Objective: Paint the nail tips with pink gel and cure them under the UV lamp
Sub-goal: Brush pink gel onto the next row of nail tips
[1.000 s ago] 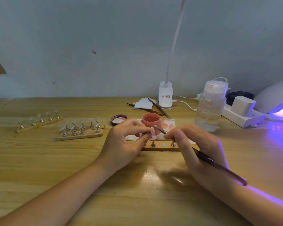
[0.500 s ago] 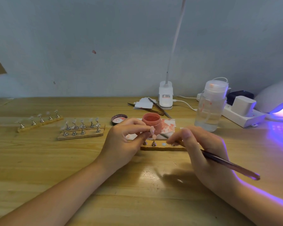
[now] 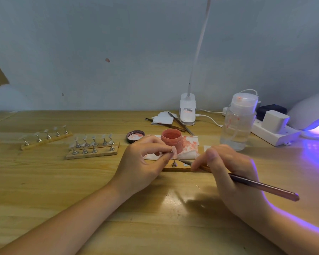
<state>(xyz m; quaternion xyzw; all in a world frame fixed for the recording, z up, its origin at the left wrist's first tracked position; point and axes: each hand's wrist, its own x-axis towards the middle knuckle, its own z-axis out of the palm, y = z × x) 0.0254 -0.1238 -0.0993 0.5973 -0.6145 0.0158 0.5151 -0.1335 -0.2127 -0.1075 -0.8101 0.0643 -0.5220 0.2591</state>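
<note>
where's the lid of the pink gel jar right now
In the head view the lid lies upturned on the wooden table, just left of the open gel jar and behind the left hand.

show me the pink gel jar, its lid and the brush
pink gel jar (image 3: 172, 139), head view, front wall.
lid (image 3: 135, 136), head view, pink-stained inside.
brush (image 3: 261, 186), head view, middle of handle behind the right hand.

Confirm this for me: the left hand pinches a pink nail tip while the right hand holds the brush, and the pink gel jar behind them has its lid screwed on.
Not quite. The head view shows the pink gel jar open, its lid lying on the table beside it. The rest holds: the left hand pinches the nail tip, and the right hand holds the brush.
</note>
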